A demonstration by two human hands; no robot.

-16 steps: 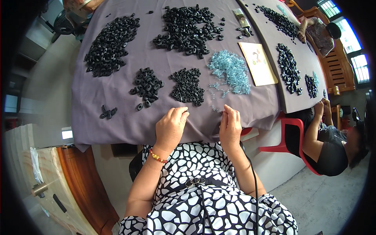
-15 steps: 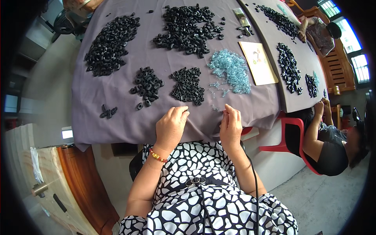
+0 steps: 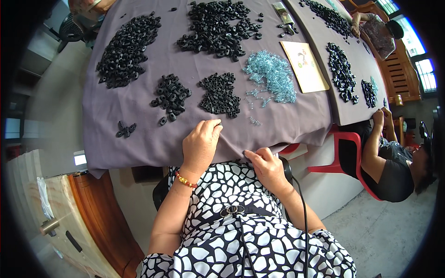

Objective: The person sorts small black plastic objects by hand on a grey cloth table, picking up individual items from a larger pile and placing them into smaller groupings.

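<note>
Thumb and forefinger of my left hand [image 3: 200,143] are pinched together over the near part of the cloth, with a small dark piece at their tips. My right hand [image 3: 269,170] is by the cloth's front edge, its fingers closed near a fold; what they hold, if anything, is too small to make out. Beyond my left hand lies a pile of small black plastic parts [image 3: 220,95], with another pile of ribbed black parts [image 3: 171,96] to its left. Thin bluish coil springs [image 3: 271,76] are heaped farther right, and a few loose springs [image 3: 255,121] lie nearer me.
Larger heaps of black parts [image 3: 127,51] cover the far side of the grey tablecloth [image 3: 139,150]. A pale booklet [image 3: 303,67] and a tube [image 3: 283,14] lie at the right. A person sits on a red chair [image 3: 347,150] at the adjoining table. A cable [image 3: 303,208] hangs beside my right arm.
My right hand has moved left and toward me, from near the loose springs to the cloth's edge. The left hand has shifted slightly away from me, still pinching.
</note>
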